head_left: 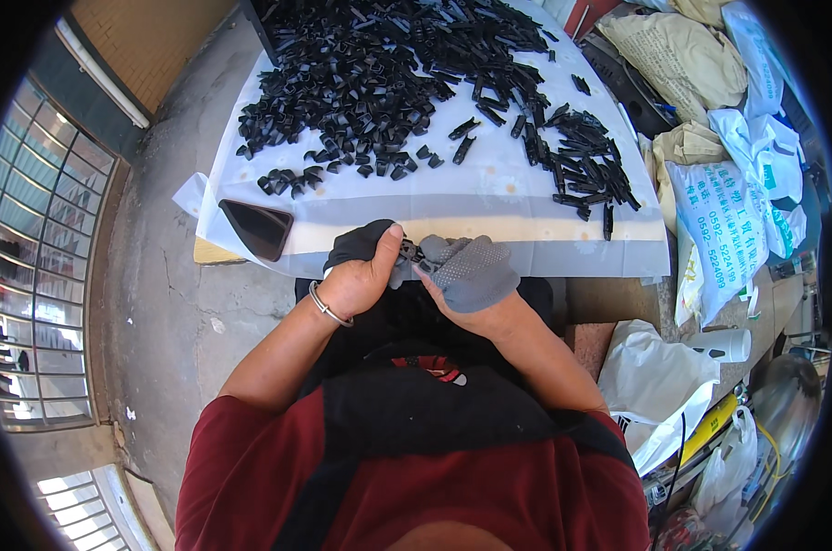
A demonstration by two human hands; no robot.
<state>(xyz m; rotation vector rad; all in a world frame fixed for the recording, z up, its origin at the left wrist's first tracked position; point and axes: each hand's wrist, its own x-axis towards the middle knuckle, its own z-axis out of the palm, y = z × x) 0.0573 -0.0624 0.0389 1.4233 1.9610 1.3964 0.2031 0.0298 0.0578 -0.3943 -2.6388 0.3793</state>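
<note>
My left hand (365,266) and my right hand (469,274) meet just below the table's near edge, each in a grey dotted work glove. Both pinch one small black plastic part (410,253) between them, my left thumb pressing on it. A metal bangle (329,308) circles my left wrist. On the white sheet (489,197) covering the table lies a big heap of black plastic clips (379,69) at the far middle, and a smaller pile of long black pieces (586,161) to the right.
A dark phone (257,228) lies on the table's near left corner. White and tan sacks (719,211) are stacked along the right side, with plastic bags (659,376) below them. Bare concrete floor (173,303) lies to the left, beside a barred window (39,248).
</note>
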